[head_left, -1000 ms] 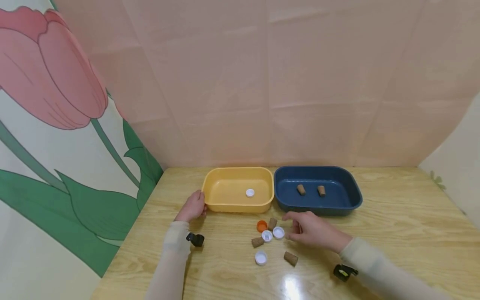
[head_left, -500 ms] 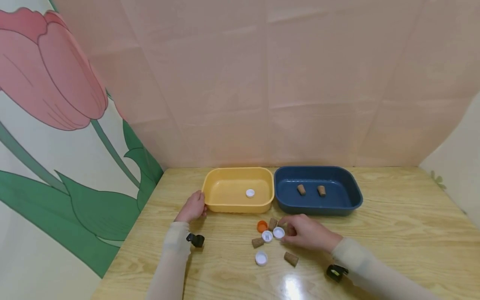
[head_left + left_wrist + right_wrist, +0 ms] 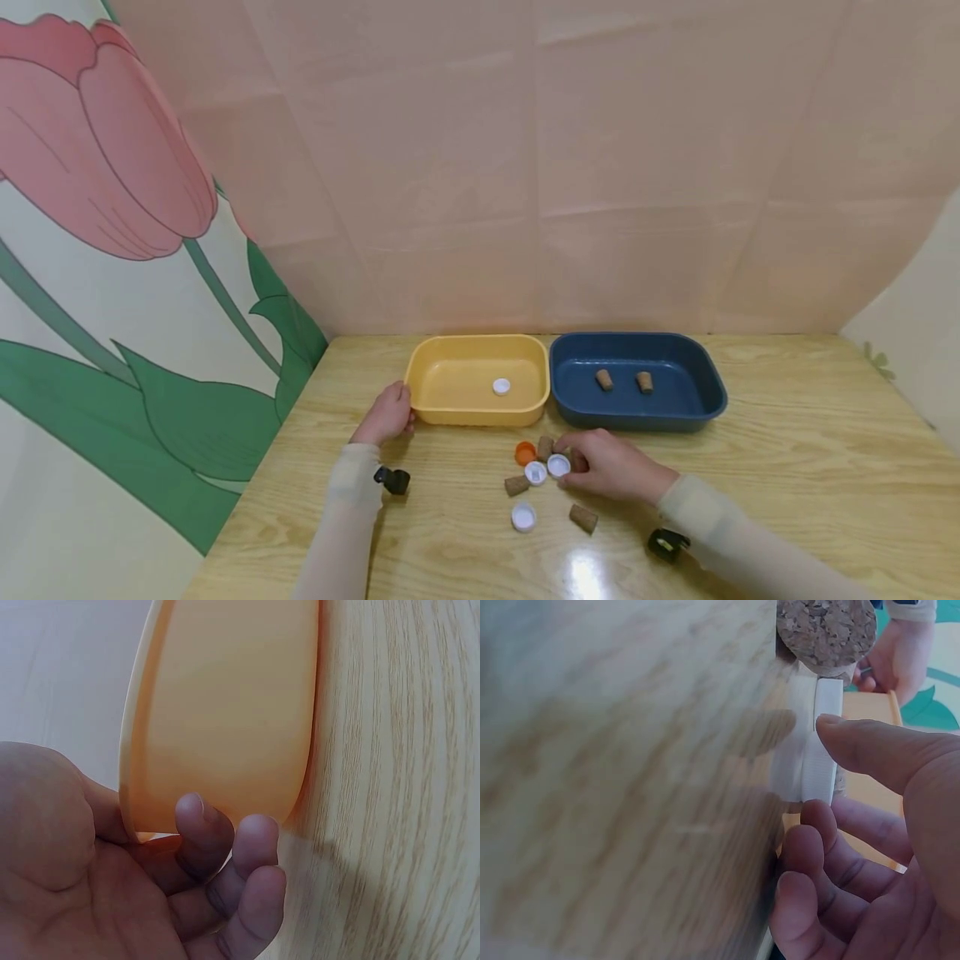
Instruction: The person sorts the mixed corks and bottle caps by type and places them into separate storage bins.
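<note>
My left hand [image 3: 392, 412] grips the left corner of the yellow tray [image 3: 457, 412]; in the left wrist view its fingers [image 3: 201, 825] curl under the tray's rim [image 3: 225, 712]. My right hand [image 3: 579, 463] pinches a white cap [image 3: 558, 465] that lies on the table. In the right wrist view the thumb [image 3: 870, 746] and fingers close on that cap [image 3: 814, 742], with a cork [image 3: 825, 630] just beyond it. Close by lie an orange cap [image 3: 525, 453], another white cap [image 3: 536, 472] and a cork [image 3: 545, 447].
One white cap [image 3: 501, 386] lies in the yellow tray. The blue tray [image 3: 637, 417] holds two corks [image 3: 603, 379] [image 3: 644, 382]. Nearer me on the wooden table [image 3: 787, 467] lie a cork [image 3: 516, 484], a white cap [image 3: 522, 517] and another cork [image 3: 582, 517]. Fabric walls close off the back and left.
My right hand has slid left across the table to the cluster and closed its thumb and fingers on the white cap. The left hand has stayed on the yellow tray.
</note>
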A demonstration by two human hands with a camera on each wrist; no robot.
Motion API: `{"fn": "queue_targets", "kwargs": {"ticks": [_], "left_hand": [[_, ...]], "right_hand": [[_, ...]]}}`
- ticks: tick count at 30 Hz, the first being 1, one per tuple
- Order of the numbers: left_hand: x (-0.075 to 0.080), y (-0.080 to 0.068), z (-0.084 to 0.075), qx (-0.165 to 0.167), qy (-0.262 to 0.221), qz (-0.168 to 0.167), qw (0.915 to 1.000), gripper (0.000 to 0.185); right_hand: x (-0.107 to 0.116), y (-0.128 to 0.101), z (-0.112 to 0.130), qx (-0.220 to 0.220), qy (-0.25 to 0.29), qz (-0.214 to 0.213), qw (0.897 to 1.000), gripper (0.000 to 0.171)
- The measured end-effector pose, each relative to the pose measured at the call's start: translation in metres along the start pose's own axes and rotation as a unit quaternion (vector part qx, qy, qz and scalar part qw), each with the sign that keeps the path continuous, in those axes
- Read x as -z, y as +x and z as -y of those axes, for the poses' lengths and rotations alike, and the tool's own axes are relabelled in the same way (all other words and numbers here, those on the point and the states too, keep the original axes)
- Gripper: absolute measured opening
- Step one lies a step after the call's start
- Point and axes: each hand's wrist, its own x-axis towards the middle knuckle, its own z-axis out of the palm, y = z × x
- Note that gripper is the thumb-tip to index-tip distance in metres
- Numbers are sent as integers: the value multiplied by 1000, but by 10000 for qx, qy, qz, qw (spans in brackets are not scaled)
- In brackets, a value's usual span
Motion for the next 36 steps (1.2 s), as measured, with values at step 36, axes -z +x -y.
{"fn": "queue_targets", "kwargs": {"ticks": [36], "left_hand": [[0, 4, 4, 3, -186, 76, 9998, 38]], "right_hand": [[7, -2, 11, 212, -98, -1, 9997, 22]]}}
